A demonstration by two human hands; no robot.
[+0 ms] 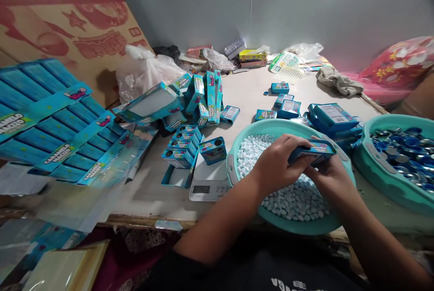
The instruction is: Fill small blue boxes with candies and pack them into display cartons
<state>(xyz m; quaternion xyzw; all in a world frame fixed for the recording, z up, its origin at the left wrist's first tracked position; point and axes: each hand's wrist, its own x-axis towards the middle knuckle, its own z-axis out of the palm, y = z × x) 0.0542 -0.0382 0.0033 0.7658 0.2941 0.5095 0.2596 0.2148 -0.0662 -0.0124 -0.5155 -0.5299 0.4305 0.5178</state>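
Both my left hand and my right hand are closed around a blue candy box, tilted on its side. The hands are above a turquoise basin filled with small pale candies. Just left of the basin, a white digital scale carries one upright candy box with a round dark hole in its top. Beside the scale, several similar boxes stand in rows in a blue display tray. What my fingertips touch behind the held box is hidden.
Filled display trays are stacked at left by a large carton. Folded display cartons lie at the back. Flat boxes are piled behind the basin. A second basin with blue-and-silver caps stands right.
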